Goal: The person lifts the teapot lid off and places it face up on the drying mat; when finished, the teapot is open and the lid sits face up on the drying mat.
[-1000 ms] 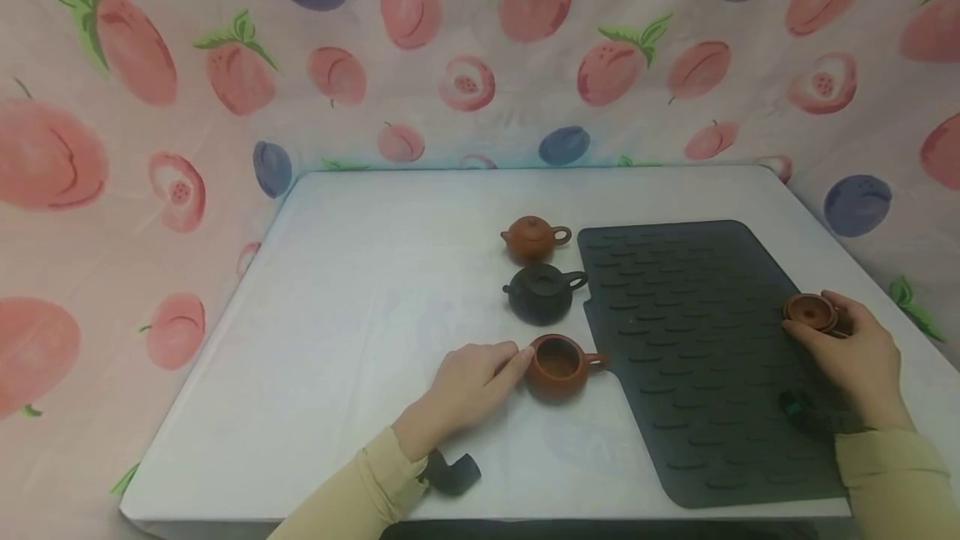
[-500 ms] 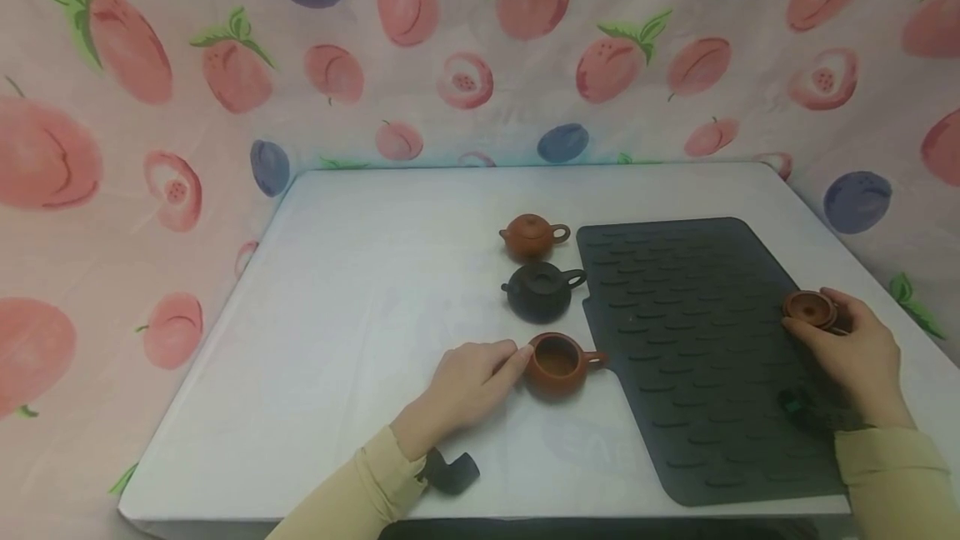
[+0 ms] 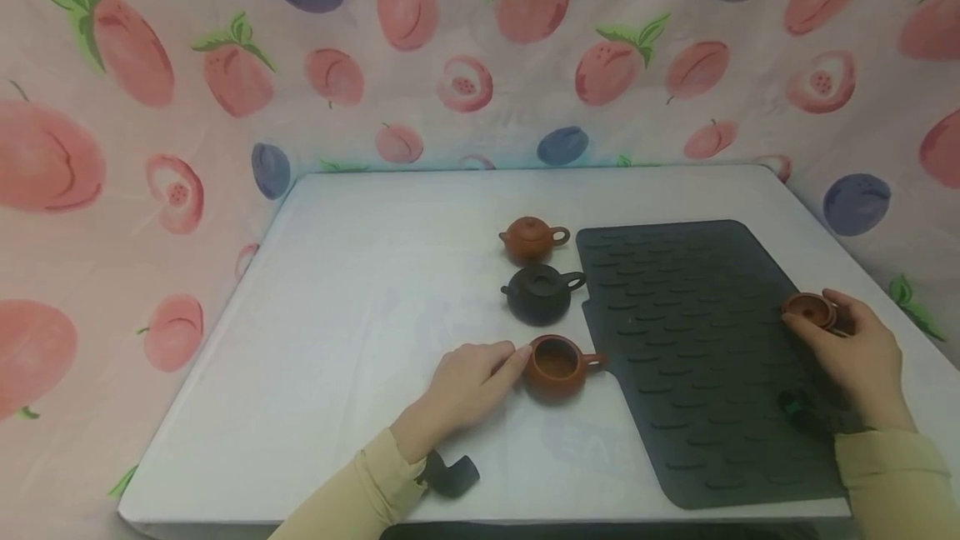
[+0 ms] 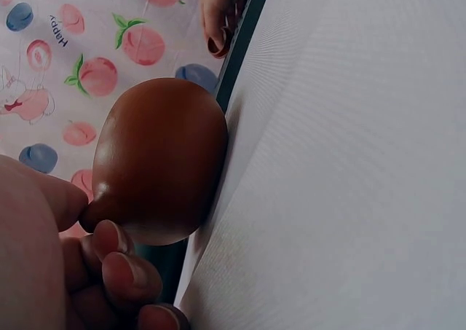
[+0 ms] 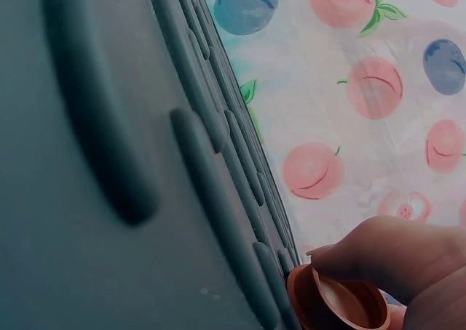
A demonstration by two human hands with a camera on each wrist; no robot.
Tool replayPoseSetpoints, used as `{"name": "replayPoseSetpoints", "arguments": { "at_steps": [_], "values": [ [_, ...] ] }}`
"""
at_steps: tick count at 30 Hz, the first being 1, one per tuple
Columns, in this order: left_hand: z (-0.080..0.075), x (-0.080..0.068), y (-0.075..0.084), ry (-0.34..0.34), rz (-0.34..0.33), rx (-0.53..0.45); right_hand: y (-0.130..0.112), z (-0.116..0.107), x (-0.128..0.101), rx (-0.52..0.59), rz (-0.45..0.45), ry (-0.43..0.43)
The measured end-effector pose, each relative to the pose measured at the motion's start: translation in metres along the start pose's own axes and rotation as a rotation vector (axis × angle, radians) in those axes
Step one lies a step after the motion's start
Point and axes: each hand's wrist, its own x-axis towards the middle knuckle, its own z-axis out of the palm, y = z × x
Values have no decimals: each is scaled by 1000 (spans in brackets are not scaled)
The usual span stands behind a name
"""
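Observation:
A reddish-brown teapot (image 3: pixel 556 368) without its lid stands on the white table, its mouth facing up and its handle pointing right. My left hand (image 3: pixel 468 386) pinches its short spout between thumb and fingers, which the left wrist view shows from close by at the teapot body (image 4: pixel 160 159). Over at the mat's right edge, my right hand (image 3: pixel 862 352) holds a small brown teapot lid (image 3: pixel 808 312), hollow side up. In the right wrist view the thumb presses on the rim of this lid (image 5: pixel 342 301); the other fingers are mostly hidden.
A dark ribbed mat (image 3: pixel 675 357) covers the table's right part. Behind the lidless teapot stand a black teapot (image 3: pixel 538 294) and a smaller orange-brown teapot (image 3: pixel 529 240), both lidded. Fruit-patterned cloth (image 3: pixel 465 40) hangs around the white table (image 3: pixel 337 290).

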Motion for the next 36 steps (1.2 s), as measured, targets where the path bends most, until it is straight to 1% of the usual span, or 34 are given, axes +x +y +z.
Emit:
{"name": "replayPoseSetpoints", "arguments": {
  "at_steps": [7,19,25,30,36],
  "values": [
    [1,0,0,8,-11,-1,0,0,-1,23,4,13],
    [1,0,-2,15,6,-25,1,0,0,29,13,4],
    [1,-1,-2,12,3,-38,2,0,-3,33,19,-1],
    [0,-2,-1,22,-14,-74,2,-1,-3,44,27,7],
    [0,0,-3,63,-31,-155,2,0,0,115,101,4]
  ]
}}
